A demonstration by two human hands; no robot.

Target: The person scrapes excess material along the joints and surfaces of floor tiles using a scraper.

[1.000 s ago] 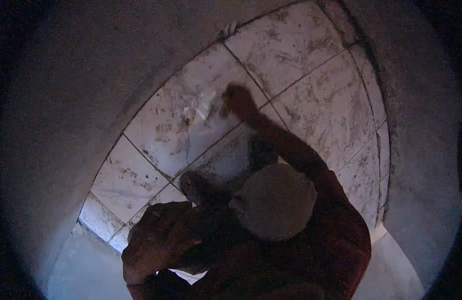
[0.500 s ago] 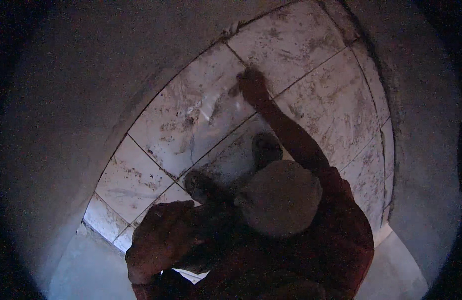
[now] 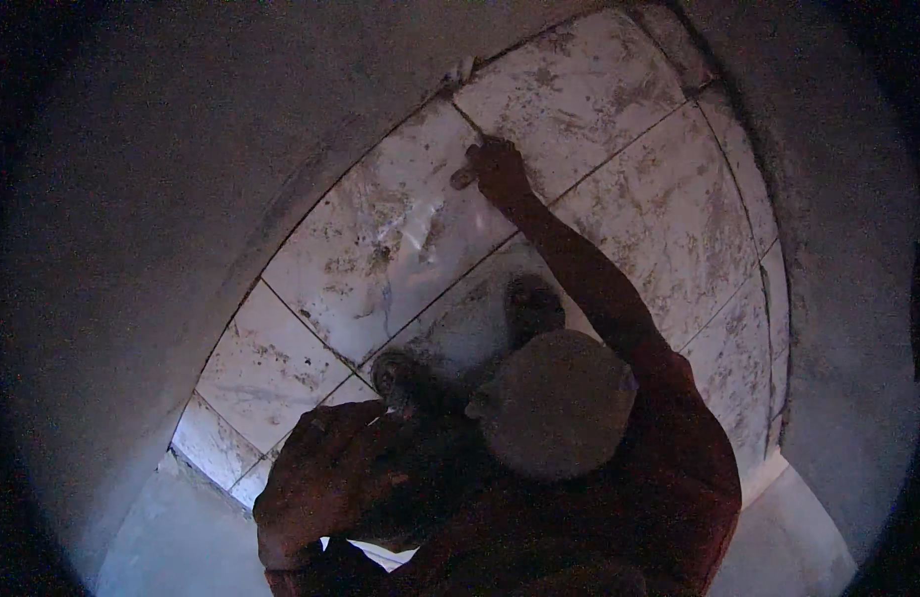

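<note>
My right hand (image 3: pixel 495 171) reaches out to the tiled floor. Its fingers are bent together and touch a tile beside the dark joint between two large pale tiles (image 3: pixel 385 224); what they hold, if anything, is too small and dark to make out. Close to me at the lower left, my left hand (image 3: pixel 325 463) is bent and curled over a dark mass I cannot identify. A small white fleck shows at its fingers. Between my arms sits a rounded greyish shape (image 3: pixel 554 403), perhaps a knee. My two dark feet (image 3: pixel 534 303) stand on the tiles beyond it.
Dark smears and specks cover the tiles. Grey rough walls (image 3: pixel 181 199) rise at the left and right (image 3: pixel 848 259), meeting the floor along curved edges. A small pale scrap (image 3: pixel 462 70) lies at the left wall's foot. Light is dim.
My right hand, blurred before, now shows clearly, its fingers a little lower on the tile. A white fleck has come into sight at my left fingers. The view has shifted slightly.
</note>
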